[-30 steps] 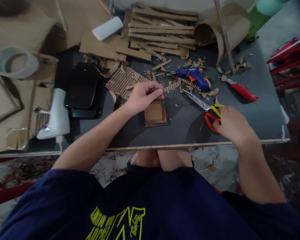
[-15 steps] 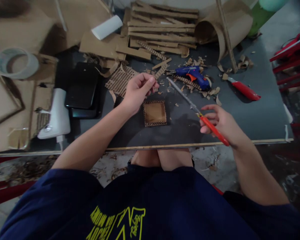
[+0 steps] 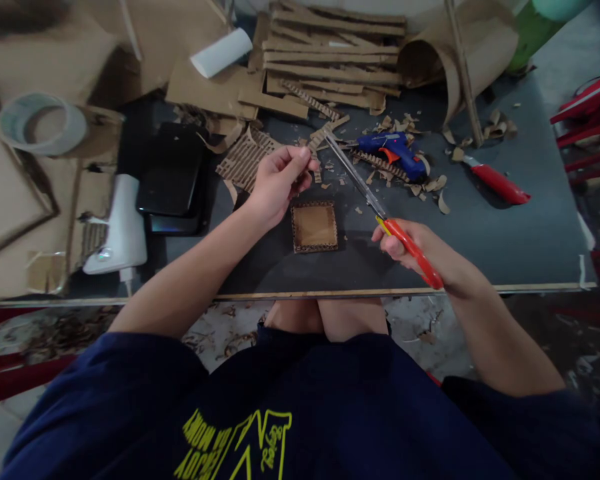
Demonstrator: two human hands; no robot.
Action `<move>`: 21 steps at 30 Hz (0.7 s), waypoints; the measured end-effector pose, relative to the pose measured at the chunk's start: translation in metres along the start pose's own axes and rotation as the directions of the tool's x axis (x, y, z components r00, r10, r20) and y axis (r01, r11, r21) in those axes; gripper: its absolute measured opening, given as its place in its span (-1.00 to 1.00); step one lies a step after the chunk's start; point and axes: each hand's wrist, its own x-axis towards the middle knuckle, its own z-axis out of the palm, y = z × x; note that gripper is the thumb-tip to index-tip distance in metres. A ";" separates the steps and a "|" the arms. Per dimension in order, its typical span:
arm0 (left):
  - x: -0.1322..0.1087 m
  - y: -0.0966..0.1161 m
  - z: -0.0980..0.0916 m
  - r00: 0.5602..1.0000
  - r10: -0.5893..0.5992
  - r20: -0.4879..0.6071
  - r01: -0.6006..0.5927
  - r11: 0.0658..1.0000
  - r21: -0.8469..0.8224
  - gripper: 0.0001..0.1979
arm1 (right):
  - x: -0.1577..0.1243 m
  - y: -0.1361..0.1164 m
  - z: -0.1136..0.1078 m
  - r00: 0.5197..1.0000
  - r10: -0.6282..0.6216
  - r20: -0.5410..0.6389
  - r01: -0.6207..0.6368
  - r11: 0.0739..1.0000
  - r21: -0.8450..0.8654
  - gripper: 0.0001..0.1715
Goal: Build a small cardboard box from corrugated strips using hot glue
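Note:
My left hand (image 3: 285,175) is closed, with thumb and fingertips pinched on a narrow corrugated cardboard strip (image 3: 323,135) that slants up to the right. My right hand (image 3: 410,245) grips the red handles of a pair of scissors (image 3: 360,180). Their long blades point up and left, with the tips at the strip; whether they touch it I cannot tell. Below and between the hands, a small square cardboard tray (image 3: 315,225) with corrugated edges lies on the dark table (image 3: 505,247).
A blue glue gun (image 3: 395,152) lies among cardboard scraps. Right of it is a red-handled knife (image 3: 500,183). Cardboard strips (image 3: 335,57) are stacked behind, beside a cardboard roll (image 3: 460,53). At left are a black phone (image 3: 167,177), a white device (image 3: 123,230) and a tape roll (image 3: 43,125).
My right hand has moved left and its fingers have closed around the scissors' handles. The blade tips have come up to the strip. My left hand has shifted slightly, keeping the strip.

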 end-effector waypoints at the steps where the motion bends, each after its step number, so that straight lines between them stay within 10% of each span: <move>1: 0.000 0.000 0.000 1.000 0.007 -0.001 -0.007 1.000 0.013 -0.47 | 0.000 -0.002 0.000 0.999 0.001 0.037 0.000 1.000 -0.005 -0.20; 21: 0.000 -0.001 -0.004 0.999 0.026 0.041 -0.028 0.999 0.042 -0.57 | 0.036 -0.024 0.005 0.998 -0.020 0.063 0.032 0.982 -0.186 -0.22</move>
